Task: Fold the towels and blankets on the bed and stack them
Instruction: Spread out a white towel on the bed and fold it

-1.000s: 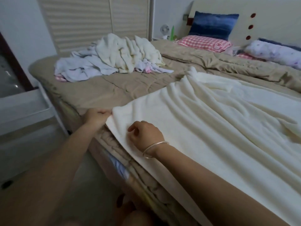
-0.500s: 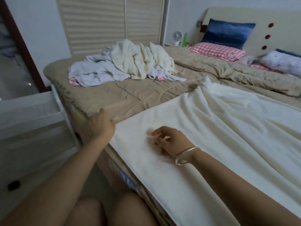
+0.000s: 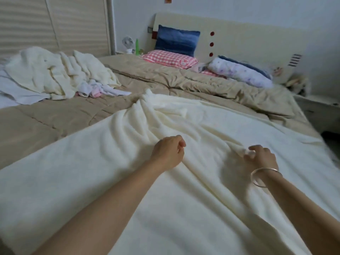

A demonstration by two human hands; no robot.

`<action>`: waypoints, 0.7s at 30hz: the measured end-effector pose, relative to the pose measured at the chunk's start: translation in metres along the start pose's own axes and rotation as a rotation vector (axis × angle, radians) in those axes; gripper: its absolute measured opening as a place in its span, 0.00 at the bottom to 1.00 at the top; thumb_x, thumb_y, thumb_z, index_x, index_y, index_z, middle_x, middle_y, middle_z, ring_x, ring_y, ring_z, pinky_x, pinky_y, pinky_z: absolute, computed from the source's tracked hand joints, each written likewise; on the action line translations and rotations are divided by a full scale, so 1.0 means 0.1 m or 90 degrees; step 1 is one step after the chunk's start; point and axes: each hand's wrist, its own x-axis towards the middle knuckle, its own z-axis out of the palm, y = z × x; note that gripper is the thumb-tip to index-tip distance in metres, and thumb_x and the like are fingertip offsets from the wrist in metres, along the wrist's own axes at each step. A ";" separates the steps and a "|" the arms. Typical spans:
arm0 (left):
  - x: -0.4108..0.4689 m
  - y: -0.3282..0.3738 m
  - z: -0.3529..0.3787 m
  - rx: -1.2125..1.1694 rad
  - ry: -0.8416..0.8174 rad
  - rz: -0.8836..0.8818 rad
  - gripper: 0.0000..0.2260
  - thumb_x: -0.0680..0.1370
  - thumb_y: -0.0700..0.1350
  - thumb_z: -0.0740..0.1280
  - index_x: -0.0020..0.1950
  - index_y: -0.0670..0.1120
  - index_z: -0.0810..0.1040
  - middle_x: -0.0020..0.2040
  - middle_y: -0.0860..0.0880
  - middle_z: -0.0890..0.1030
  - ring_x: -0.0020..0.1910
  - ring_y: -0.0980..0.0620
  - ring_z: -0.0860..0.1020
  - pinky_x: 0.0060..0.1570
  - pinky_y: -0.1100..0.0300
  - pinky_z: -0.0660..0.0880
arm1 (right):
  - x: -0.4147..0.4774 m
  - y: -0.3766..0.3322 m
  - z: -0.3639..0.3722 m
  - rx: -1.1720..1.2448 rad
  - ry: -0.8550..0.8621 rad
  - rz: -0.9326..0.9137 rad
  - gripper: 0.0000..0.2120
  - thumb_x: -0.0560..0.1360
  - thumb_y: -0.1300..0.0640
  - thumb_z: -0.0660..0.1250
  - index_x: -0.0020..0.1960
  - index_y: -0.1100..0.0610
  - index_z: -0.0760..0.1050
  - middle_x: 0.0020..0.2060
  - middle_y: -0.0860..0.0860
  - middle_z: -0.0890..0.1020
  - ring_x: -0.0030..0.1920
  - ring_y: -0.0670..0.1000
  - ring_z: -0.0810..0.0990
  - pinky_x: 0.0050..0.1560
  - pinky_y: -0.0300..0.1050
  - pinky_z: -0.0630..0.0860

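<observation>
A large cream blanket (image 3: 110, 172) lies spread over the near half of the bed, with ridges of wrinkles running toward its far corner. My right hand (image 3: 261, 157), with a silver bangle on the wrist, pinches a fold of the blanket near its middle. My left hand (image 3: 168, 153) hovers just left of that fold with its fingers curled and holds nothing. A heap of unfolded cream and white towels and blankets (image 3: 55, 76) sits at the far left of the bed.
The bed carries a tan quilt (image 3: 184, 83). Blue (image 3: 176, 40), pink checked (image 3: 169, 58) and floral (image 3: 239, 71) pillows lie by the headboard. A white nightstand (image 3: 320, 107) stands at the right, and a wardrobe with slatted doors (image 3: 55, 21) at the back left.
Both hands left the blanket's near left corner and moved right and forward to its middle. My right hand now pinches a fold. The view swung right.
</observation>
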 end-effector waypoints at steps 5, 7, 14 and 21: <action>0.39 0.55 0.46 -0.009 -0.101 0.013 0.11 0.78 0.46 0.62 0.59 0.51 0.77 0.53 0.55 0.81 0.54 0.51 0.78 0.55 0.55 0.75 | 0.33 0.55 -0.11 0.001 -0.103 0.121 0.25 0.75 0.38 0.61 0.58 0.58 0.77 0.58 0.59 0.78 0.59 0.60 0.76 0.55 0.49 0.70; 0.51 0.70 0.62 0.004 -0.159 0.008 0.13 0.78 0.47 0.63 0.63 0.52 0.74 0.57 0.55 0.79 0.57 0.51 0.77 0.57 0.56 0.73 | 0.39 0.53 -0.19 0.060 -0.164 0.099 0.27 0.74 0.35 0.60 0.44 0.59 0.80 0.45 0.58 0.82 0.46 0.56 0.80 0.45 0.46 0.71; 0.73 1.08 0.95 0.100 -0.177 0.054 0.19 0.79 0.49 0.62 0.70 0.52 0.69 0.66 0.53 0.75 0.64 0.50 0.73 0.63 0.55 0.70 | 0.88 0.72 -0.47 0.021 -0.098 -0.040 0.11 0.75 0.49 0.68 0.51 0.57 0.76 0.51 0.58 0.81 0.54 0.60 0.79 0.49 0.48 0.71; 0.74 1.42 1.16 0.158 -0.149 0.207 0.23 0.81 0.54 0.58 0.76 0.53 0.62 0.77 0.52 0.61 0.76 0.53 0.58 0.74 0.58 0.53 | 1.43 1.77 -1.04 -0.007 0.055 0.154 0.22 0.75 0.44 0.65 0.61 0.58 0.73 0.58 0.62 0.77 0.54 0.62 0.76 0.48 0.48 0.69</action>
